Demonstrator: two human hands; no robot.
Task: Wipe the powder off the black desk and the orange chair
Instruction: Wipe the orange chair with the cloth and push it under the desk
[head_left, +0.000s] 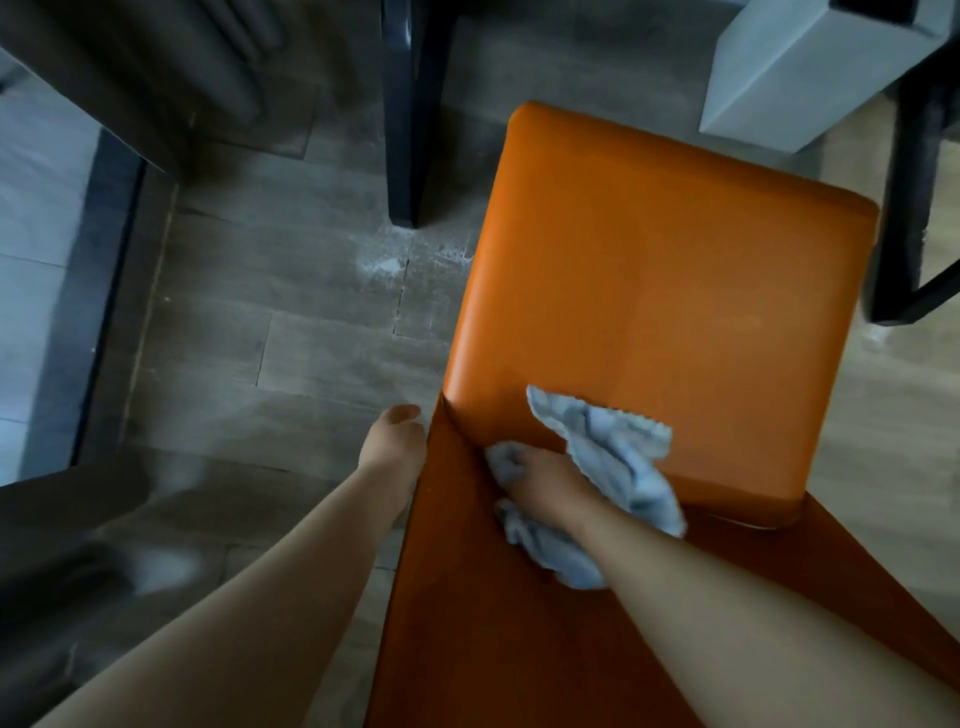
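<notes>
Head view: right hand (540, 480) clutches the cloth (618, 467) at the orange chair (649, 291) seat crease, left hand (392, 441) steadying the backrest edge, fingers hidden, so chair-wiping is underway; sweep forward next
</notes>
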